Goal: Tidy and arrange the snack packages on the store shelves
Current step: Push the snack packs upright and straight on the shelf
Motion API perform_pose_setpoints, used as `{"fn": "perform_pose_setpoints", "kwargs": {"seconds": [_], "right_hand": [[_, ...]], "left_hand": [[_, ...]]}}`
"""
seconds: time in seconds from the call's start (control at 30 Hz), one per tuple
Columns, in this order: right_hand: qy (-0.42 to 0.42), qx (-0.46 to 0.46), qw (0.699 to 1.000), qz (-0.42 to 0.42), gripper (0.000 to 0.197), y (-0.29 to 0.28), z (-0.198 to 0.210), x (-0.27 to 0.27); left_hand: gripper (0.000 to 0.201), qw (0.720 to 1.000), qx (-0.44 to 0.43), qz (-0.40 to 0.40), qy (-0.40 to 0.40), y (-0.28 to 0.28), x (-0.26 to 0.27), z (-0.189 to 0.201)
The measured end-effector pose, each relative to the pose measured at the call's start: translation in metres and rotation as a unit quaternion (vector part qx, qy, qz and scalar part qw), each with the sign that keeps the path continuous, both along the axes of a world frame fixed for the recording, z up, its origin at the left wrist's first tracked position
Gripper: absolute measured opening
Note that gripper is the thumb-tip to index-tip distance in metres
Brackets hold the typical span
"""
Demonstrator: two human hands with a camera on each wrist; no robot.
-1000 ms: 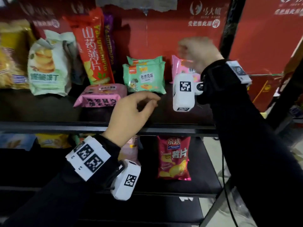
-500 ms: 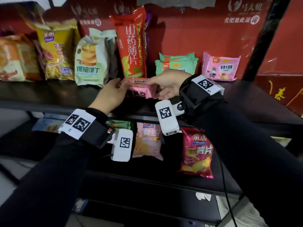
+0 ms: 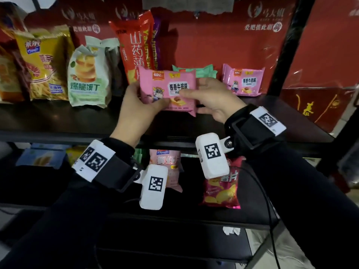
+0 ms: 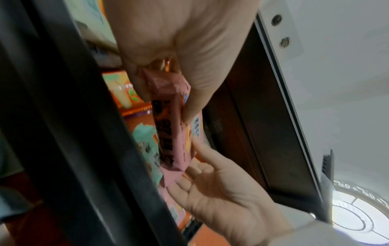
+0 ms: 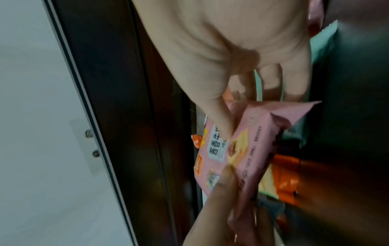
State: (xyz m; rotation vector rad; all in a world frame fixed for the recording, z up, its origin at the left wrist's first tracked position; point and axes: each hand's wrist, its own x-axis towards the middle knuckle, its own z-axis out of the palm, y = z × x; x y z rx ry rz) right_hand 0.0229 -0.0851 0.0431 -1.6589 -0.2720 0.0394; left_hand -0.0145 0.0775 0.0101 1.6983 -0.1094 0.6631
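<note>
Both hands hold a pink snack pack (image 3: pixel 167 88) upright, front facing me, above the upper shelf (image 3: pixel 58 121). My left hand (image 3: pixel 139 105) pinches its left lower edge, thumb on the front. My right hand (image 3: pixel 211 100) grips its right side, thumb across the label. The left wrist view shows the pink pack (image 4: pixel 174 133) edge-on between both hands. The right wrist view shows the pink pack (image 5: pixel 248 149) with a thumb on its front. A second, matching pink pack (image 3: pixel 242 80) stands at the right of the shelf.
Green packs (image 3: pixel 200 71) stand behind the held one. A tall red bag (image 3: pixel 134 47), a pale green bag (image 3: pixel 87 74) and a yellow bag (image 3: pixel 42 65) line the shelf's left. On the lower shelf stand a pink bag (image 3: pixel 169 167) and a red crisp bag (image 3: pixel 221 191). A black upright post (image 3: pixel 285 45) stands at right.
The pink pack that lay flat on the shelf was picked up by both hands and turned upright, front toward me. My right hand came over from the far pink pack.
</note>
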Motion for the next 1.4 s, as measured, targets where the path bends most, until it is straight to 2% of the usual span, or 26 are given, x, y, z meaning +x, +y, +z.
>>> {"fn": "perform_pose_setpoints", "kwargs": {"seconds": [0.07,0.13,0.23,0.3,0.37,0.47,0.63,0.8,1.0,1.1,1.33,1.4], "right_hand": [[-0.005,0.004,1.000,-0.022,0.021,-0.027,0.002,-0.004],[-0.020,0.008,0.998,-0.057,0.032,-0.057,0.007,-0.009],[-0.064,0.091,0.981,-0.159,0.043,-0.102,0.014,-0.010],[-0.089,0.146,0.960,-0.221,0.043,-0.128,0.017,-0.003],[-0.106,0.158,0.949,-0.250,0.040,-0.143,0.018,0.011],[-0.097,0.139,0.948,-0.270,0.042,-0.151,0.014,0.039],[-0.034,0.062,0.965,-0.253,0.045,-0.157,0.000,0.081],[0.020,-0.010,0.971,-0.240,0.054,-0.162,-0.002,0.090],[0.026,-0.079,0.979,-0.186,0.031,-0.161,-0.002,0.092],[0.025,-0.108,0.975,-0.192,0.041,-0.163,-0.002,0.095],[-0.013,-0.107,0.966,-0.237,0.043,-0.162,-0.005,0.090],[-0.007,-0.112,0.964,-0.242,0.052,-0.161,-0.005,0.088]], "left_hand": [[0.054,1.000,0.012,-0.024,-0.008,-0.022,0.003,-0.002],[0.059,0.997,0.044,-0.065,0.008,-0.042,0.007,-0.005],[0.065,0.980,0.161,-0.101,0.062,-0.061,0.009,-0.012],[0.051,0.958,0.266,-0.093,0.051,-0.066,0.007,-0.018],[0.035,0.933,0.350,-0.075,0.035,-0.067,0.002,-0.023],[0.021,0.910,0.413,-0.040,0.018,-0.066,-0.004,-0.027],[0.020,0.908,0.417,-0.022,-0.009,-0.065,-0.005,-0.029],[0.019,0.908,0.418,-0.013,-0.021,-0.065,-0.004,-0.032],[0.019,0.907,0.420,-0.005,-0.026,-0.065,-0.004,-0.035],[0.018,0.910,0.414,-0.007,-0.032,-0.064,-0.005,-0.036],[0.018,0.911,0.412,-0.004,-0.035,-0.065,-0.003,-0.037],[0.018,0.911,0.410,-0.002,-0.040,-0.064,-0.004,-0.037]]}}
